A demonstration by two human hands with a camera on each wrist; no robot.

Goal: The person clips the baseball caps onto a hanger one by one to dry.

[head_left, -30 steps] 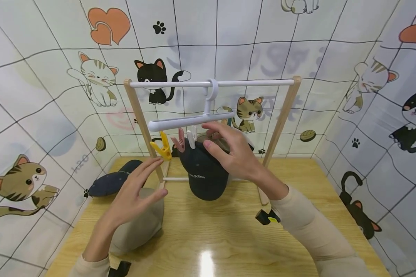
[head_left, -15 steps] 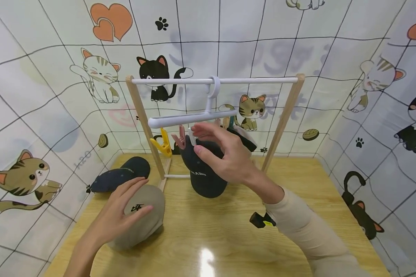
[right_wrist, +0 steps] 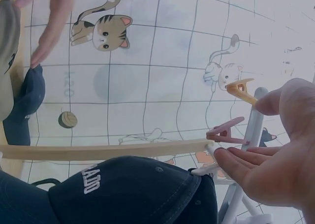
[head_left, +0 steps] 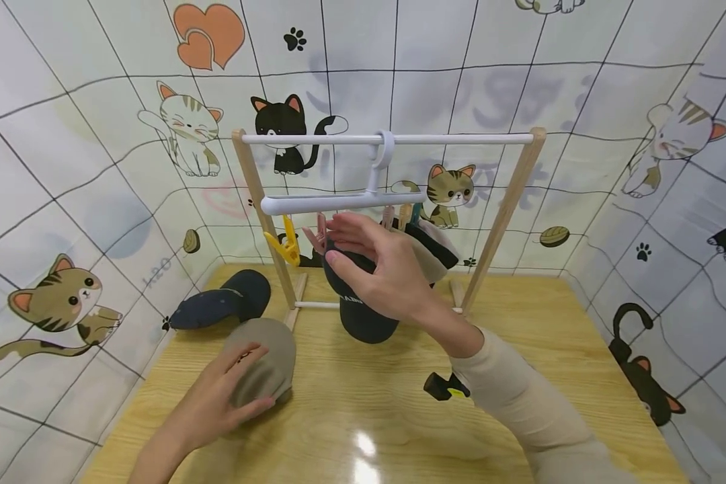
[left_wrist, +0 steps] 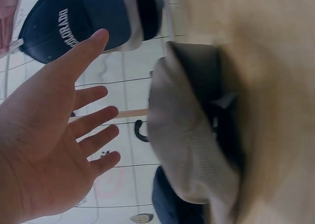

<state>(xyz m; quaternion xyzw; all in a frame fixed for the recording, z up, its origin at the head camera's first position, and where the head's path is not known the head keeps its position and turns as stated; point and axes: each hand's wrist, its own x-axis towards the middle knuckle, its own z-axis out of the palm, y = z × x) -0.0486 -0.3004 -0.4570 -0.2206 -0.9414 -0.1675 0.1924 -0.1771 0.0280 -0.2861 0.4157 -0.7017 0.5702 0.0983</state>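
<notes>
My left hand [head_left: 218,396] hovers with spread fingers over a beige cap [head_left: 275,343] on the table; the left wrist view shows its palm facing the cap [left_wrist: 184,130], apart from it. My right hand [head_left: 387,269] is raised just under the white hanger [head_left: 320,203], fingers extended and thumb apart. It partly covers a dark navy cap [head_left: 366,326] with white lettering, clipped to the hanger. In the right wrist view its fingertips are close to a white clip [right_wrist: 203,171] at that cap's edge. A pink clip [right_wrist: 227,131] and a yellow clip [right_wrist: 241,92] hang beside it.
The hanger hangs from the white bar [head_left: 460,140] of a wooden-sided rack [head_left: 502,215]. Further caps [head_left: 438,242] hang behind my right hand from several clips. Another navy cap [head_left: 218,302] lies at the table's back left. Cat-printed cloth walls surround the table [head_left: 520,376].
My left hand has lowered from near the yellow clip to over the beige cap. My right hand has shifted left along the hanger towards the pink clip, uncovering the caps behind.
</notes>
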